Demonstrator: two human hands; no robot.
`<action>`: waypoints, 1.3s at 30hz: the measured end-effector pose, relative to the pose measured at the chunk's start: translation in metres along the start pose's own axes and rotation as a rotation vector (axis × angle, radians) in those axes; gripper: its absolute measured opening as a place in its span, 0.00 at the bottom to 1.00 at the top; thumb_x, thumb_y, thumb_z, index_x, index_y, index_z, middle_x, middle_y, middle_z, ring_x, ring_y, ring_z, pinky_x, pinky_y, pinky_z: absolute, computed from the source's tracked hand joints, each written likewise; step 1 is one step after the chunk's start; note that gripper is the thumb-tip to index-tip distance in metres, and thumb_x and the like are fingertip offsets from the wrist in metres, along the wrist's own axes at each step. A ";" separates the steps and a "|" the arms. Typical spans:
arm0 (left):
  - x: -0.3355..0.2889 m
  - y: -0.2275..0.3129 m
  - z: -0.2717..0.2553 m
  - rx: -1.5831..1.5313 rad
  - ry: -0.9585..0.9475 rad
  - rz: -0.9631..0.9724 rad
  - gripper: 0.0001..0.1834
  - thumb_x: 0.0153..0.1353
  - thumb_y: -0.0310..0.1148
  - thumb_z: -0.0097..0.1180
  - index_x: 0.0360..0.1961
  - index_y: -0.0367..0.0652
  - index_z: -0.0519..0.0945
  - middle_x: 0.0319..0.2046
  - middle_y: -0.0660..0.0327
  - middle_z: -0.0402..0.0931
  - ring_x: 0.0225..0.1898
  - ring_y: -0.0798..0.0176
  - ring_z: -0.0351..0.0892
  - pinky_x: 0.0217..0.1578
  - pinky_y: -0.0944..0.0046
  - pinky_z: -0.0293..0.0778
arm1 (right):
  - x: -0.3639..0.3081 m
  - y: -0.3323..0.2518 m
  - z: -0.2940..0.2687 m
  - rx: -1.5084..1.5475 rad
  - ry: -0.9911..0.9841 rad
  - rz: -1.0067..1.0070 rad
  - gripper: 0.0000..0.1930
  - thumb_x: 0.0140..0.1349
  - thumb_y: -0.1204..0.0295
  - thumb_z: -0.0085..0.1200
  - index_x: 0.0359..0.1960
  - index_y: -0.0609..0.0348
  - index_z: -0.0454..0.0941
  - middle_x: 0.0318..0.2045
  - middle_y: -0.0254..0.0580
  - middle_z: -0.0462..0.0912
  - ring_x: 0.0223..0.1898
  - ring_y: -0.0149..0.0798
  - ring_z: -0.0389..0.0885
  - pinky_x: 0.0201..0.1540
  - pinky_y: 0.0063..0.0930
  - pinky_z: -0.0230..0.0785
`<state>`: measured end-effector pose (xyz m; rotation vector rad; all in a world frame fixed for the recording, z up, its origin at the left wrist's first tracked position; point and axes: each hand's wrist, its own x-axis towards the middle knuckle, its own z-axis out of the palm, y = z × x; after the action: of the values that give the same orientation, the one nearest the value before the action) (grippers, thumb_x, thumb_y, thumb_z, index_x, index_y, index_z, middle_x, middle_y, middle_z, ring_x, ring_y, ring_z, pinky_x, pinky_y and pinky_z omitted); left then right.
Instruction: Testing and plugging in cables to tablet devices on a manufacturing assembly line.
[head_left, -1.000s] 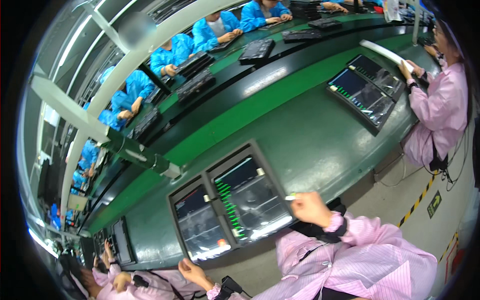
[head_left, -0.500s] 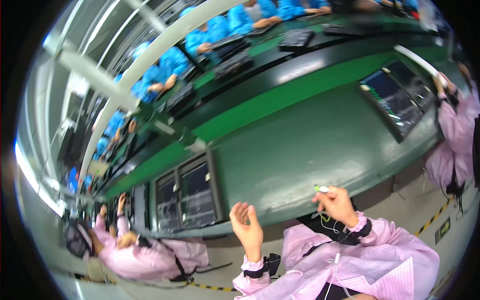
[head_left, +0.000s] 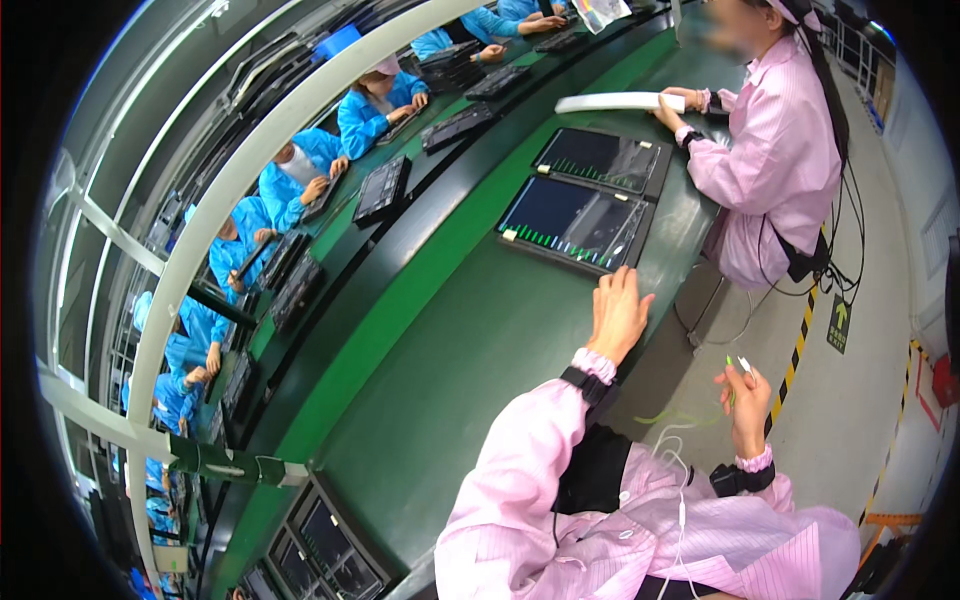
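My left hand (head_left: 617, 318) reaches forward with its fingers stretched out. Its fingertips are at the near edge of a black tray (head_left: 556, 259); whether they touch it I cannot tell. In the tray lie two dark flat panels, a nearer one (head_left: 545, 208) and a farther one (head_left: 600, 155), each with a row of small green strips along one side. My right hand (head_left: 746, 408), off to the right above the floor, is closed on the ends of a thin white and green cord. The white cord (head_left: 682, 500) runs down the front of my pink striped smock.
Beside the tray a person in pink (head_left: 775, 165) holds a long white strip (head_left: 615, 102). Another panel tray (head_left: 325, 545) lies at lower left on the green table (head_left: 420, 420). A white curved frame (head_left: 205, 240) crosses the left, and people in blue (head_left: 290, 175) work beyond.
My view has swung right, toward the tray and the person in pink. My left hand has stretched out to the tray's edge. The right hand still holds the cord ends.
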<state>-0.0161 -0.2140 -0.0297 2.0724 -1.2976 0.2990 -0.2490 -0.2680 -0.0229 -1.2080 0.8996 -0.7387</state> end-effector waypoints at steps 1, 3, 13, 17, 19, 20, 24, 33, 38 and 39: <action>0.007 0.005 0.011 0.031 -0.059 -0.033 0.22 0.52 0.34 0.58 0.45 0.32 0.70 0.45 0.47 0.69 0.46 0.44 0.66 0.45 0.51 0.65 | -0.001 0.001 -0.007 0.001 0.042 0.022 0.09 0.61 0.71 0.50 0.25 0.61 0.69 0.22 0.39 0.79 0.14 0.21 0.66 0.11 0.15 0.52; 0.016 0.008 0.025 0.059 -0.115 -0.059 0.21 0.52 0.33 0.58 0.44 0.32 0.70 0.43 0.46 0.69 0.44 0.44 0.67 0.43 0.50 0.65 | 0.000 0.005 -0.021 -0.002 0.066 0.019 0.09 0.61 0.71 0.50 0.25 0.61 0.69 0.22 0.39 0.79 0.14 0.22 0.66 0.11 0.16 0.52; 0.018 -0.055 0.022 -0.894 0.207 -1.151 0.32 0.55 0.36 0.55 0.51 0.22 0.56 0.52 0.37 0.58 0.54 0.43 0.61 0.54 0.51 0.61 | 0.092 0.014 0.035 0.086 -0.058 -0.072 0.11 0.63 0.69 0.49 0.41 0.65 0.73 0.32 0.42 0.81 0.30 0.27 0.78 0.26 0.18 0.70; 0.038 -0.028 0.003 -1.488 0.138 -1.406 0.29 0.49 0.26 0.47 0.52 0.26 0.54 0.55 0.38 0.54 0.58 0.37 0.58 0.57 0.39 0.55 | 0.171 0.014 0.100 0.092 -0.063 -0.047 0.04 0.59 0.76 0.48 0.32 0.66 0.72 0.29 0.43 0.79 0.30 0.31 0.80 0.32 0.21 0.75; 0.044 -0.028 0.004 -1.569 0.042 -1.413 0.28 0.47 0.24 0.45 0.51 0.29 0.55 0.57 0.40 0.52 0.60 0.37 0.56 0.58 0.35 0.52 | 0.196 0.027 0.121 0.138 -0.024 0.021 0.04 0.59 0.77 0.48 0.32 0.66 0.72 0.28 0.43 0.79 0.30 0.33 0.80 0.31 0.24 0.76; 0.047 -0.027 0.015 -1.607 0.034 -1.467 0.22 0.47 0.24 0.46 0.45 0.30 0.61 0.54 0.43 0.56 0.58 0.40 0.58 0.57 0.38 0.55 | 0.211 0.030 0.124 0.165 0.028 0.096 0.04 0.58 0.78 0.47 0.32 0.66 0.72 0.28 0.43 0.79 0.30 0.35 0.80 0.30 0.26 0.76; 0.031 -0.040 0.035 -1.417 0.080 -1.186 0.06 0.44 0.17 0.47 0.18 0.38 0.66 0.22 0.60 0.61 0.26 0.64 0.64 0.34 0.58 0.73 | 0.212 0.036 0.143 0.266 -0.020 0.230 0.08 0.57 0.80 0.42 0.37 0.71 0.68 0.34 0.51 0.76 0.33 0.46 0.81 0.33 0.36 0.79; 0.047 -0.027 0.029 -1.335 0.103 -1.421 0.05 0.46 0.21 0.53 0.24 0.40 0.70 0.24 0.62 0.64 0.25 0.66 0.64 0.27 0.64 0.69 | 0.197 0.025 0.153 0.340 -0.182 0.335 0.04 0.56 0.81 0.44 0.30 0.70 0.70 0.26 0.45 0.74 0.23 0.37 0.75 0.25 0.28 0.73; 0.046 -0.028 0.021 -1.462 0.301 -1.323 0.03 0.50 0.19 0.50 0.28 0.29 0.71 0.31 0.54 0.68 0.32 0.59 0.72 0.34 0.63 0.78 | 0.181 0.018 0.158 0.258 -0.261 0.271 0.04 0.58 0.81 0.42 0.30 0.70 0.70 0.27 0.46 0.75 0.25 0.38 0.77 0.27 0.29 0.75; 0.041 -0.030 0.018 -1.405 0.333 -1.290 0.04 0.50 0.19 0.51 0.27 0.28 0.71 0.31 0.54 0.69 0.32 0.59 0.72 0.34 0.63 0.78 | 0.170 0.009 0.154 0.219 -0.270 0.224 0.03 0.58 0.80 0.44 0.30 0.67 0.69 0.27 0.46 0.76 0.26 0.38 0.77 0.28 0.29 0.74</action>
<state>0.0270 -0.2460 -0.0346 1.0898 0.2851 -0.6495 -0.0332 -0.3426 -0.0464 -0.9666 0.6961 -0.4675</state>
